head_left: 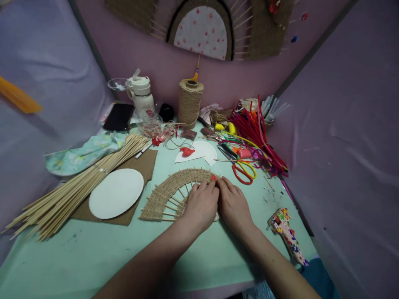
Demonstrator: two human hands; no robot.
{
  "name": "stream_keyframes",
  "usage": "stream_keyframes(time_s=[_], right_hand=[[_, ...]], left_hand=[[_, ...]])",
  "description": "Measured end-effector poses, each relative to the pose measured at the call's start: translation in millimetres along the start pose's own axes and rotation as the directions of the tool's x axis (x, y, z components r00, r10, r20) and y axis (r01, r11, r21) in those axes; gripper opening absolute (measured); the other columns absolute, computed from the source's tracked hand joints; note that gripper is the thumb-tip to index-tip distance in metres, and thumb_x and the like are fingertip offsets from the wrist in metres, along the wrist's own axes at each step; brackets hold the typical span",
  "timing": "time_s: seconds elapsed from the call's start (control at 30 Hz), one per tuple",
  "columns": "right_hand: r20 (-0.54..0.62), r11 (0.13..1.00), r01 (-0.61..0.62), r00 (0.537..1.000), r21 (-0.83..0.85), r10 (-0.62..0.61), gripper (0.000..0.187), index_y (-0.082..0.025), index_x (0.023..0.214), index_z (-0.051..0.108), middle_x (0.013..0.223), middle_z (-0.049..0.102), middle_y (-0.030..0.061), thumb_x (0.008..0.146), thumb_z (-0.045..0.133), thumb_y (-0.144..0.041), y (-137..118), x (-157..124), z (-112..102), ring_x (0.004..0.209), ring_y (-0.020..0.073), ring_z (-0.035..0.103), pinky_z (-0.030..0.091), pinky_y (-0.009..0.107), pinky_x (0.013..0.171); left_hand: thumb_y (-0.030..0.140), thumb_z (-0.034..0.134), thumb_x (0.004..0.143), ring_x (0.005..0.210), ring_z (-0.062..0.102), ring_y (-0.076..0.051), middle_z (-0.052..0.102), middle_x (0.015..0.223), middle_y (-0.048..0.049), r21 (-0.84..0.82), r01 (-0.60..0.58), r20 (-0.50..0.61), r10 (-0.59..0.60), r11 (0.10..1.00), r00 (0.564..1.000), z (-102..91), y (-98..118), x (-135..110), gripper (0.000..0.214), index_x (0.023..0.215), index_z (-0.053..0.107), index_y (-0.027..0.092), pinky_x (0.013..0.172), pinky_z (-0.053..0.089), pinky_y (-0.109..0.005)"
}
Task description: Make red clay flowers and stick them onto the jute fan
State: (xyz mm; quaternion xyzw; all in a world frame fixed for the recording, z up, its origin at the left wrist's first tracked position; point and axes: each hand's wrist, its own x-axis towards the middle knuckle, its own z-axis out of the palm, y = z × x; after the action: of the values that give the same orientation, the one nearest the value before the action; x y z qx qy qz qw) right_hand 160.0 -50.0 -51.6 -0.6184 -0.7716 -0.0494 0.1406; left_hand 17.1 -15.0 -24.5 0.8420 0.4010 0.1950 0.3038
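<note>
On the table lies a half-round woven twine fan (170, 187) with thin wooden sticks as ribs. My left hand (202, 203) rests over its right half, fingers bent and closed. Close beside it, my right hand (233, 201) is at the fan's right side, its fingers bent too. The fingertips of both hands meet at a small red piece (214, 177) on the woven rim, which they partly cover. The fan's right end is hidden under my hands. Beyond the fan, a red lump (187, 152) sits on a cut white paper piece (199, 150).
Scissors (243, 172) and red pipe cleaners (254, 133) lie behind right; a patterned glue gun (288, 236) is at right. To the left are bamboo sticks (84, 182), a white oval card (116, 194) and cardboard (149, 166). A twine spool (189, 104) and bottle (141, 93) stand behind.
</note>
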Motion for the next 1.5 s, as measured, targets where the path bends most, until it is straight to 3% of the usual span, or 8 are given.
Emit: stream_keyframes(time_s=[0.1,0.2,0.37,0.57,0.73,1.07,1.3,1.5], right_hand=[[-0.029,0.984,-0.095,0.995,0.150,0.100,0.043,-0.014,0.133,0.047,0.129,0.061,0.0162,0.091,0.041,-0.011,0.8,0.1,1.7,0.120,0.0268,0.057,0.049,0.044,0.094],[-0.050,0.938,-0.167,0.980,0.303,0.190,0.037,-0.015,0.128,0.049,0.122,0.065,0.0138,0.093,0.038,-0.014,1.6,0.1,2.6,0.110,0.0240,0.062,0.050,0.043,0.092],[-0.079,0.877,-0.223,0.956,0.425,0.282,0.036,-0.016,0.128,0.046,0.121,0.066,0.0126,0.093,0.040,-0.015,4.2,0.2,1.0,0.106,0.0225,0.064,0.051,0.043,0.092],[-0.130,0.896,-0.164,0.963,0.412,0.236,0.034,-0.017,0.124,0.048,0.115,0.068,0.0124,0.091,0.042,-0.013,5.3,0.0,0.3,0.110,0.0241,0.062,0.051,0.045,0.093],[-0.108,0.869,-0.207,0.953,0.449,0.282,0.034,-0.018,0.124,0.048,0.113,0.068,0.0120,0.091,0.042,-0.013,5.3,-0.7,3.3,0.106,0.0239,0.063,0.052,0.045,0.090],[-0.042,0.828,-0.251,0.949,0.502,0.313,0.035,-0.018,0.127,0.046,0.115,0.067,0.0113,0.092,0.041,-0.014,5.8,-0.8,3.6,0.109,0.0239,0.063,0.051,0.045,0.093],[-0.087,0.883,-0.161,0.972,0.442,0.220,0.043,-0.018,0.131,0.046,0.125,0.060,0.0133,0.090,0.040,-0.009,5.2,1.1,1.4,0.119,0.0245,0.055,0.048,0.046,0.100],[-0.062,0.930,-0.128,0.985,0.345,0.159,0.046,-0.014,0.134,0.046,0.124,0.058,0.0158,0.088,0.042,-0.008,8.7,7.7,-4.2,0.119,0.0267,0.050,0.046,0.046,0.100]], left_hand=[[0.011,0.045,0.085,0.122,0.047,-0.033,0.061,0.126,-0.0150,-0.025,-0.005,-0.010,0.005,1.000,1.000,1.7,-1.8,2.9,0.030,0.107,0.063,0.020,0.102,0.031,-0.049],[0.012,0.043,0.086,0.123,0.046,-0.032,0.060,0.129,-0.0154,0.063,-0.010,0.035,0.008,0.998,0.999,0.3,-1.5,3.0,0.031,0.109,0.062,0.019,0.102,0.032,-0.048],[0.014,0.041,0.088,0.124,0.045,-0.032,0.057,0.133,-0.0157,0.153,-0.023,0.074,0.012,0.988,0.997,-2.9,0.5,3.3,0.028,0.107,0.062,0.019,0.100,0.033,-0.049],[0.016,0.041,0.089,0.120,0.046,-0.031,0.061,0.125,-0.0144,0.053,0.013,0.046,-0.015,0.999,0.999,-4.5,-1.2,3.9,0.024,0.098,0.062,0.020,0.099,0.033,-0.048],[0.016,0.042,0.088,0.117,0.047,-0.031,0.063,0.119,-0.0137,-0.020,0.033,0.046,-0.032,0.999,0.998,-3.3,-2.5,5.5,0.022,0.095,0.062,0.021,0.100,0.031,-0.049],[0.017,0.042,0.090,0.112,0.050,-0.032,0.064,0.117,-0.0148,-0.005,-0.037,0.005,0.037,0.999,0.999,-2.1,-4.9,6.2,0.021,0.094,0.063,0.020,0.093,0.037,-0.048],[0.014,0.047,0.088,0.111,0.053,-0.029,0.066,0.111,-0.0117,-0.073,-0.073,-0.068,0.068,0.995,0.995,0.7,-9.8,7.1,0.018,0.091,0.064,0.021,0.097,0.041,-0.047],[0.012,0.045,0.091,0.115,0.052,-0.027,0.066,0.109,-0.0102,0.125,-0.087,0.016,0.085,0.988,0.996,0.5,-9.7,8.4,0.020,0.101,0.062,0.015,0.101,0.045,-0.044]])
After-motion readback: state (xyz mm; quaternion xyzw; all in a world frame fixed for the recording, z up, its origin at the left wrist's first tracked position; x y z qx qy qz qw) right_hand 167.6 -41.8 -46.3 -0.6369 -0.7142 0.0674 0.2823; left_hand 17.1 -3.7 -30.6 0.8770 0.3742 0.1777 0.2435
